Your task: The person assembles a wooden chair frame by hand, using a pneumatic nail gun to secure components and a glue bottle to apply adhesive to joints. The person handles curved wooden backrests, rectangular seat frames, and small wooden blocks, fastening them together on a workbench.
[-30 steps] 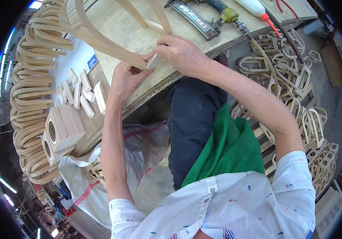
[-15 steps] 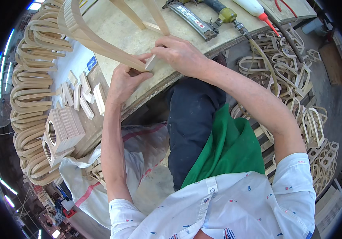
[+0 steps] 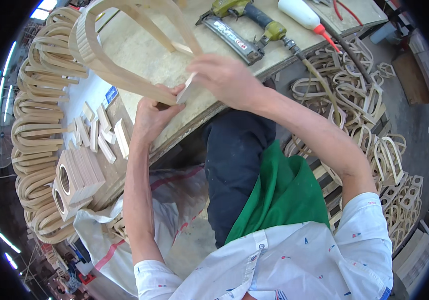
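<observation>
A bent U-shaped wooden frame (image 3: 117,75) stands on the workbench, its curved end at the far left. My left hand (image 3: 150,119) is closed around the frame's near leg tip, thumb and fingers pinching it together with a short pale wood strip (image 3: 186,90). The strip slants up from that tip toward my right hand (image 3: 227,80). Motion smears the right fingers, which are by the strip's upper end and the frame's other leg; whether they grip anything is unclear. A short crosspiece (image 3: 182,48) sits between the frame's farther legs.
Loose wood strips (image 3: 94,134) and stacked blocks with round holes (image 3: 80,172) lie left, beside a row of bent frames (image 3: 37,122). A nail gun (image 3: 234,40) with hose and a white red-tipped bottle (image 3: 299,14) lie far right. Wooden loops (image 3: 359,90) heap the floor.
My right hand has shifted slightly right and down, blurring, and more of the strip shows. My left hand keeps its hold on the frame. The whole view has shifted a little.
</observation>
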A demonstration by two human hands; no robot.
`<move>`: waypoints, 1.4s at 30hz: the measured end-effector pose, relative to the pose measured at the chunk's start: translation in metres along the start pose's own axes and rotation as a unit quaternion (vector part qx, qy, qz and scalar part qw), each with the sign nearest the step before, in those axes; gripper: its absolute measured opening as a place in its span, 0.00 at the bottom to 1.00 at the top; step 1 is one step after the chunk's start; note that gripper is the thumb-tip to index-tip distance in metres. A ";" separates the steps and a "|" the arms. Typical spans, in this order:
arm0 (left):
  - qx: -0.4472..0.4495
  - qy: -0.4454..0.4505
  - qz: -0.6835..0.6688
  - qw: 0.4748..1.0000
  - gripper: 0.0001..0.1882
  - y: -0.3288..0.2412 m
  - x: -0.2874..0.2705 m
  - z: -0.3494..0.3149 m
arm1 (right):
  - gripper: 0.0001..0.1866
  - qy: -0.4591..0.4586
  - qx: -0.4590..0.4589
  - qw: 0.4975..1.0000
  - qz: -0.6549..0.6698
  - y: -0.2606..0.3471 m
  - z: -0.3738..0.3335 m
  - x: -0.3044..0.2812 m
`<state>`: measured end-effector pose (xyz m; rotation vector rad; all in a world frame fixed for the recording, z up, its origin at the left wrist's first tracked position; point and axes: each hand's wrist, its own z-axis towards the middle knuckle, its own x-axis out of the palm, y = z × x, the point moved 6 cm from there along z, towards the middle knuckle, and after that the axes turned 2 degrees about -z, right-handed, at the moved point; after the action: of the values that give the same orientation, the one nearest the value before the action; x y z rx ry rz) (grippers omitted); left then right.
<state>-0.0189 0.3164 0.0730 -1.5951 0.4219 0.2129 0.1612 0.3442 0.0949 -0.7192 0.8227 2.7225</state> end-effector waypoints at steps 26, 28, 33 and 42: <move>-0.008 0.026 0.031 0.999 0.11 0.008 -0.003 0.004 | 0.13 -0.130 0.524 0.694 0.476 0.010 -0.054 -0.088; -0.001 0.030 0.024 0.999 0.12 0.010 -0.003 0.003 | 0.13 -0.174 0.517 0.688 0.479 0.052 -0.069 -0.069; 0.019 0.037 0.046 0.998 0.16 0.011 -0.004 0.006 | 0.13 -0.189 0.519 0.633 0.542 0.076 -0.101 -0.015; 0.035 0.021 0.041 0.998 0.15 0.012 -0.004 0.005 | 0.15 -0.173 0.524 0.636 0.540 0.078 -0.104 0.001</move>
<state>-0.0265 0.3220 0.0635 -1.5180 0.5241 0.2252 0.1754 0.2216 0.0551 0.7940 2.9336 2.0414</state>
